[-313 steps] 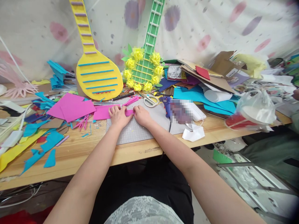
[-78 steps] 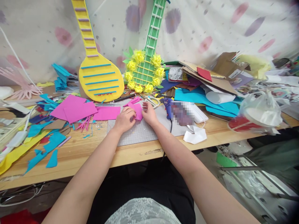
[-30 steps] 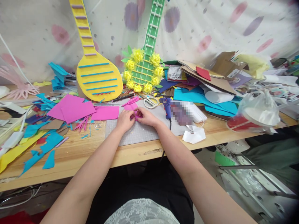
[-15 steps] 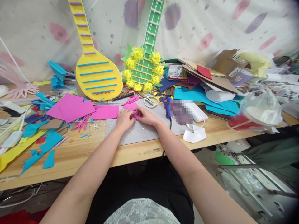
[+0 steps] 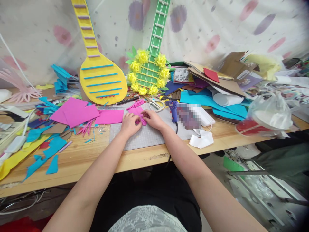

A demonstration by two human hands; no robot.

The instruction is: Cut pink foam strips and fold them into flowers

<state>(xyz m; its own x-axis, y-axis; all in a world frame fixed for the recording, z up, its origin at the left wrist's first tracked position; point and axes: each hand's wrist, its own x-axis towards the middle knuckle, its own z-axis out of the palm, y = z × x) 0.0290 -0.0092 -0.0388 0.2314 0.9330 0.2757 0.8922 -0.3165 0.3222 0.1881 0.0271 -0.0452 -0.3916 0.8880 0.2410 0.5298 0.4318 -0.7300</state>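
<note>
My left hand and my right hand are close together over the grey cutting mat. Between them lies a small piece of pink paper, and both hands have their fingers curled and closed on its near part. My fingers hide some of the paper, so its exact folds do not show. Just beyond the hands is a bundle of thin pink strips. To the left, a flat pink sheet reaches onto the mat's edge. White-handled scissors rest behind my right hand.
A blue glue gun stands right of the hands, its cord running over the table edge. Behind are a yellow paper instrument and a green one with yellow flowers. Blue scraps litter the left; a bagged cup stands right.
My fingers have shifted slightly on the pink paper, and the hands are a little farther apart, showing more of it. The view has moved slightly; other things lie as before.
</note>
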